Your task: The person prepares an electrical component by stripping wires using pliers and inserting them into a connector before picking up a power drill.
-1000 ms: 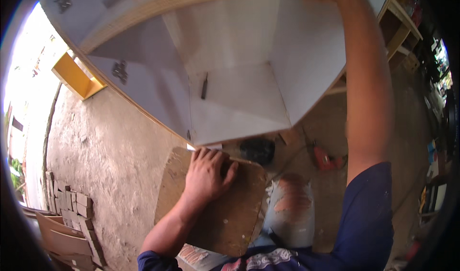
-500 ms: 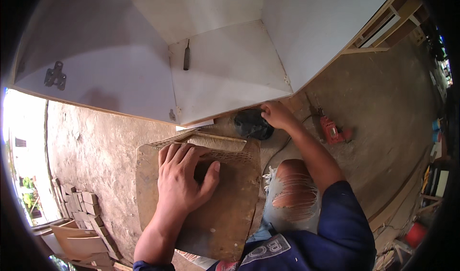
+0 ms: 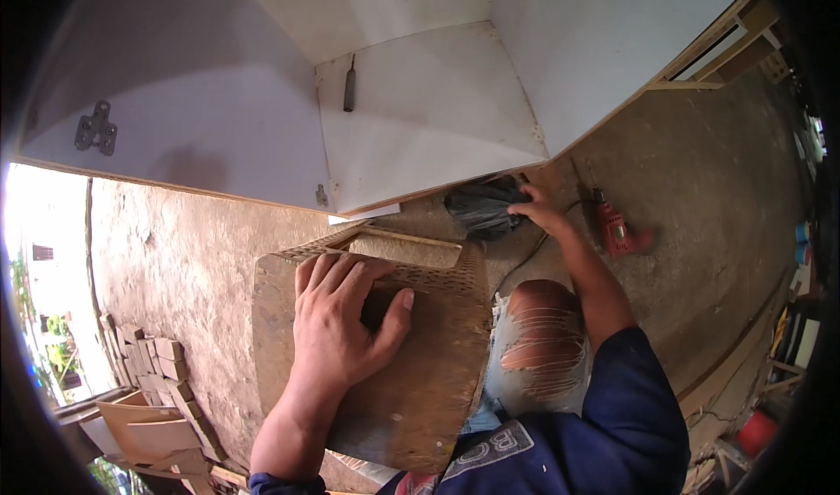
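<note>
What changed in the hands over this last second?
The right hand came down from high on the white cabinet to the black bag on the floor and now touches it. The left hand stayed flat on the brown stool.

bare concrete floor [image 3: 175, 259] carrying a white cabinet [image 3: 420, 119], a worn wooden stool [image 3: 420, 364], a black bag [image 3: 481, 211], a red drill [image 3: 615, 228], and stacked blocks [image 3: 144, 364].

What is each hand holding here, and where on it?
Left hand rests flat on the wooden stool seat. Right hand touches the black bag's edge; grip unclear.
</note>
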Available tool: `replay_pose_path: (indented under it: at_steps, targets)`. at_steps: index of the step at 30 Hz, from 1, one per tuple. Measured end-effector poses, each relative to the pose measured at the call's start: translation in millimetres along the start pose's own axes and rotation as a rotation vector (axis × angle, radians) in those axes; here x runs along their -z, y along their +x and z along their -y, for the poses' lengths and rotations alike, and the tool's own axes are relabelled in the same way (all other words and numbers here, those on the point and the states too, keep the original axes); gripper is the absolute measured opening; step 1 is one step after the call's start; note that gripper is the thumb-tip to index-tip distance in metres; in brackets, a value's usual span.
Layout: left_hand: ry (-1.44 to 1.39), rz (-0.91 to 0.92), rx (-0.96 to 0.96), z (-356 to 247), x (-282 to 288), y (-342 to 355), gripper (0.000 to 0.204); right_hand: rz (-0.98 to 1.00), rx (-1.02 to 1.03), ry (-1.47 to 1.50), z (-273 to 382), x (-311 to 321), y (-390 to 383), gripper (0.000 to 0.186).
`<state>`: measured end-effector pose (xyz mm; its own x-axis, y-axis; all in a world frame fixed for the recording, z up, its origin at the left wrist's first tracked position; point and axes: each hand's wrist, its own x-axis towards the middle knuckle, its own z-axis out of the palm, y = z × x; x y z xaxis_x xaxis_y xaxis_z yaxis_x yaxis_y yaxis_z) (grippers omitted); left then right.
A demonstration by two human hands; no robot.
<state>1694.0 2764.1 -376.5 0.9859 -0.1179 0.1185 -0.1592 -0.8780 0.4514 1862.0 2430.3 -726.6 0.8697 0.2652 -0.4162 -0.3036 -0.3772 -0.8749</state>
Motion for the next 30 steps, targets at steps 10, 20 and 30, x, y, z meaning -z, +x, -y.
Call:
replay_pose_path:
  at_steps: [10, 20, 30]
  targets:
    - [0.003, 0.012, -0.012, 0, -2, 5, 0.026, -0.162, -0.045, -0.181, -71, 69, -71, 0.050]
    - [0.021, -0.014, -0.011, -3, -7, 4, 0.025, -0.409, 0.235, -0.820, -7, 39, -106, 0.024]
    - [0.017, -0.034, -0.007, -4, -8, 0, 0.024, -0.788, -0.074, -1.185, 16, 27, -109, 0.065]
